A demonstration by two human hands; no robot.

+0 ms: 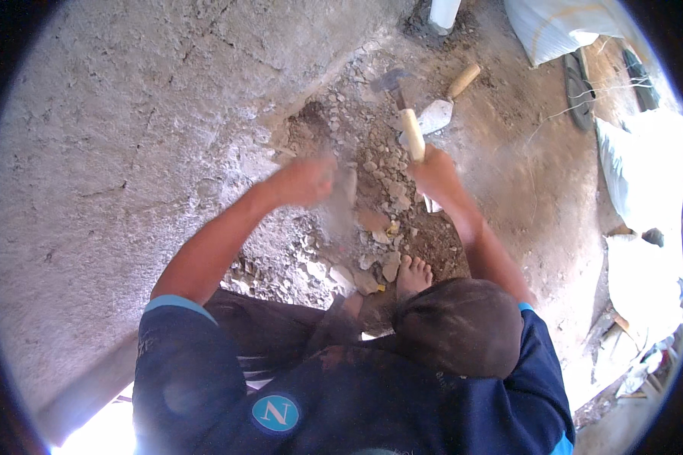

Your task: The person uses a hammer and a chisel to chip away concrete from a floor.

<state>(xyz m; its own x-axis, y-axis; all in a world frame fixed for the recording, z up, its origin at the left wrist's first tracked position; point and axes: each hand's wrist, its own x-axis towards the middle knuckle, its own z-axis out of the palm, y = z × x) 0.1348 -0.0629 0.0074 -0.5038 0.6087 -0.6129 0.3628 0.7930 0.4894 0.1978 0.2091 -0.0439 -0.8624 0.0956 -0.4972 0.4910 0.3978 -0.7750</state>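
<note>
My right hand [437, 173] is wrapped around the pale wooden handle of a hammer [412, 133]. Its dark metal head is blurred and points away from me, over the rubble. My left hand [311, 180] is closed and smeared by motion, close to the wall's foot. A greyish long shape is beside its fingers, too blurred to name. Beyond my right hand lies a trowel [436, 116] with a wooden handle, partly behind the hammer. Broken stones and plaster chunks [391, 189] spread on the ground between my hands. A small white piece [432, 203] shows under my right wrist.
A rough earthen wall [144, 144] rises on the left. My bare foot [414, 277] rests among the rubble. White sacks [637, 167] line the right side, with a pair of dark sandals [577, 91] near them. A white post or pipe [444, 14] stands at the far end.
</note>
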